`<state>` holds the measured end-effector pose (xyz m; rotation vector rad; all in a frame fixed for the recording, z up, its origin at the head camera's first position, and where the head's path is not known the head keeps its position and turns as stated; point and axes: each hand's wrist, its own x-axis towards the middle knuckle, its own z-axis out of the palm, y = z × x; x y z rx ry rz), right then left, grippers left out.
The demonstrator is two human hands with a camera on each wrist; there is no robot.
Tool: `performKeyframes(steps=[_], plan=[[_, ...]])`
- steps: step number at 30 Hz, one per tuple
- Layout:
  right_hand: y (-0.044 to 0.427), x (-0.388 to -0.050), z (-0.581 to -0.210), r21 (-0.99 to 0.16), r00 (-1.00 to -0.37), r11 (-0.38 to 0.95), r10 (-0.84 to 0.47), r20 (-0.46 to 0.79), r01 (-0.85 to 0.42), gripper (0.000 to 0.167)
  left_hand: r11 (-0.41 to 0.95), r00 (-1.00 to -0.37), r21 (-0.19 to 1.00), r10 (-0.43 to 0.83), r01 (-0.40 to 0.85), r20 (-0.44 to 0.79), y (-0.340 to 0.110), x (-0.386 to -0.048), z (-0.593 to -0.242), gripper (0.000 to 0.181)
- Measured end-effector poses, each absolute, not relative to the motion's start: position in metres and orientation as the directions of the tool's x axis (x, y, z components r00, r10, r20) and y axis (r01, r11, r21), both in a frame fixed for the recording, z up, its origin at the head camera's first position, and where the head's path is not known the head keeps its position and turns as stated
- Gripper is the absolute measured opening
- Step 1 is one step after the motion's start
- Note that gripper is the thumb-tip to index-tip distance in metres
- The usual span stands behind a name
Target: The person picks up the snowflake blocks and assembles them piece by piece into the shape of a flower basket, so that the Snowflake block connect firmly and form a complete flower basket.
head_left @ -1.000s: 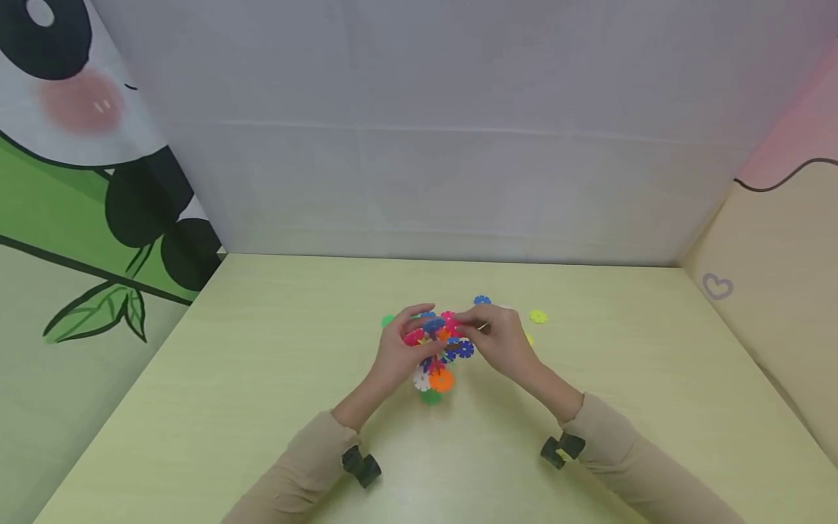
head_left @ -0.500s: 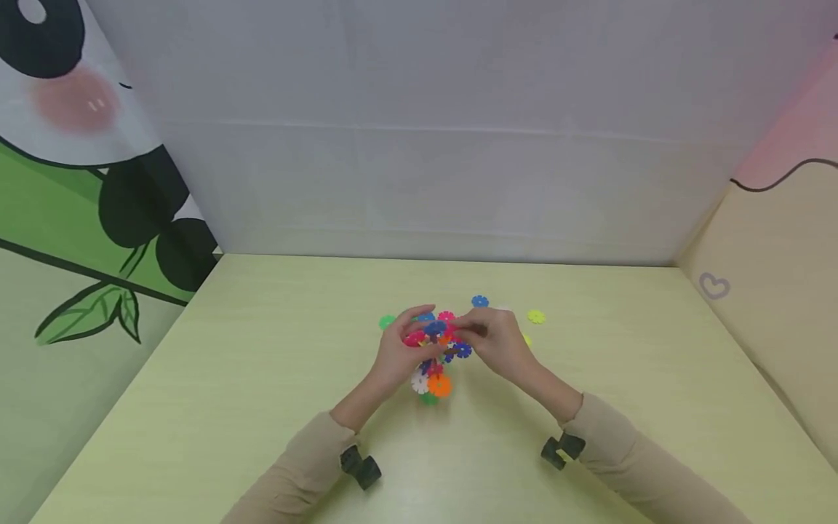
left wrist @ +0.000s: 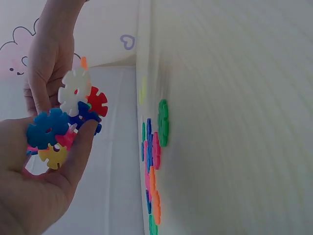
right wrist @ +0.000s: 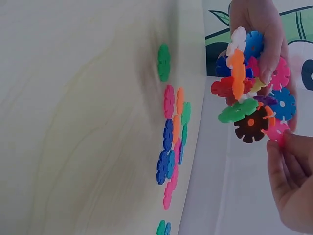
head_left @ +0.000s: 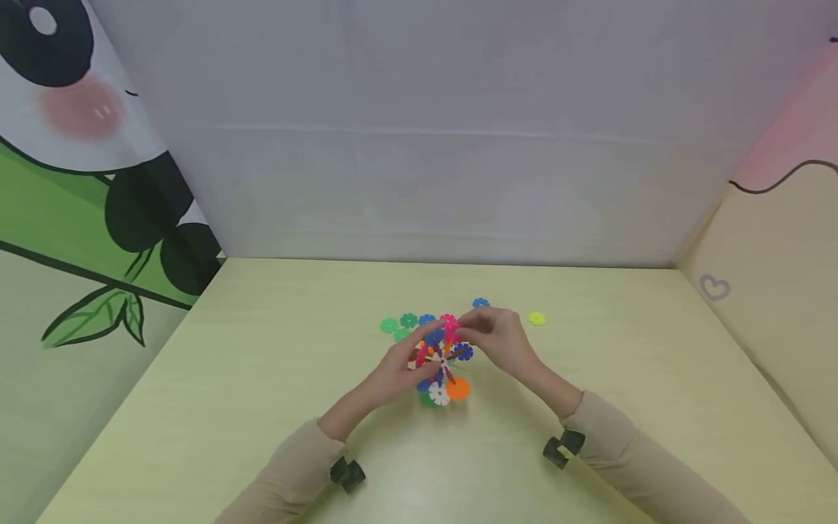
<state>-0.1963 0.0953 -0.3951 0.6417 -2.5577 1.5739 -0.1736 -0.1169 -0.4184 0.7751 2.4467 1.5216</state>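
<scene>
My left hand (head_left: 396, 372) holds a cluster of interlocked snowflake discs (right wrist: 237, 73) above the table. The cluster mixes white, orange, red, green, brown, yellow and blue pieces. In the left wrist view, the thumb lies across a dark blue disc (left wrist: 84, 113), beside a blue disc (left wrist: 47, 128) and a white disc (left wrist: 74, 93). My right hand (head_left: 503, 340) pinches a pink disc (right wrist: 277, 131) between thumb and fingertips at the edge of the cluster. That disc touches the cluster in the right wrist view; whether their slots are joined, I cannot tell.
Loose snowflake discs lie flat beneath and behind the hands, including a light green disc (head_left: 389, 325), a blue disc (head_left: 481, 303) and a yellow disc (head_left: 537, 319). A grey-white wall (head_left: 452, 196) stands behind the table (head_left: 275, 349).
My left hand has shifted slightly down and tilted, turning the cluster so a white disc faces the head view. Green loose discs behind it now show. The right hand has barely moved.
</scene>
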Motion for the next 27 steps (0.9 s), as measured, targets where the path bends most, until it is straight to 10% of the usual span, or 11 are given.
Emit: performKeyframes(steps=[27], plan=[[0.104, -0.249, -0.446, -0.668, -0.884, 0.686, -0.459, -0.090, -0.288, 0.025, 0.345, -0.949, 0.933, 0.316, 0.100, -0.016, -0.146, -0.184, -0.416, 0.064]])
